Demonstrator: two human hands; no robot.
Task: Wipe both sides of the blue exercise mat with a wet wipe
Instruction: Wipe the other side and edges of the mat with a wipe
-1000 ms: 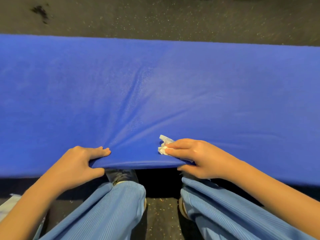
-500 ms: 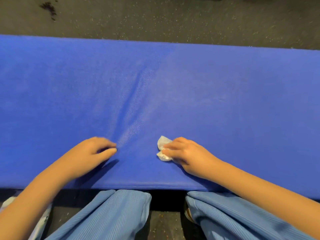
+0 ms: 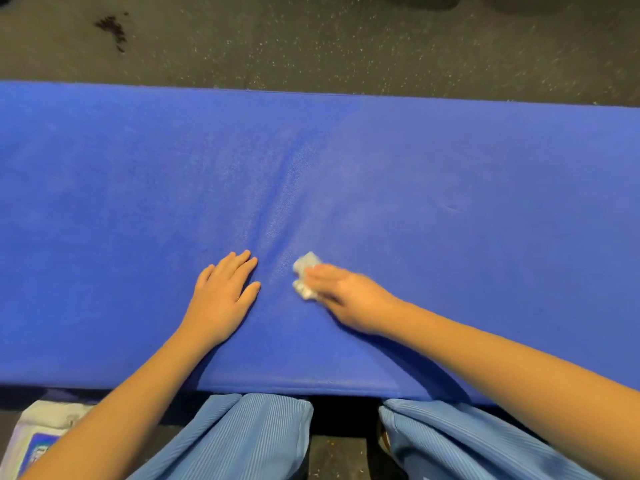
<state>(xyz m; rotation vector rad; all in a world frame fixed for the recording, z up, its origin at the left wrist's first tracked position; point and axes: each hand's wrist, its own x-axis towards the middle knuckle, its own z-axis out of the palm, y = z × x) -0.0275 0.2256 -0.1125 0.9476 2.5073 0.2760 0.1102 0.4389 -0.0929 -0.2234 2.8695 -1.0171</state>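
Both grips down on the blue exercise mat (image 3: pixel 450 202), wipe under the right one.

My left grip (image 3: pixel 223 294) lies flat on the mat, fingers straight and slightly spread, holding nothing. My right grip (image 3: pixel 346 296), blurred, has its fingers stretched over the crumpled wet wipe (image 3: pixel 305 273), pressing it onto the mat just right of the left one; a shallow crease (image 3: pixel 277 209) runs away between them. The mat spans the speckled dark floor (image 3: pixel 329 46) from left to right, its near edge at my blue trouser legs (image 3: pixel 242 441). A white packet (image 3: pixel 38 438) sits near left, partly behind my forearm.
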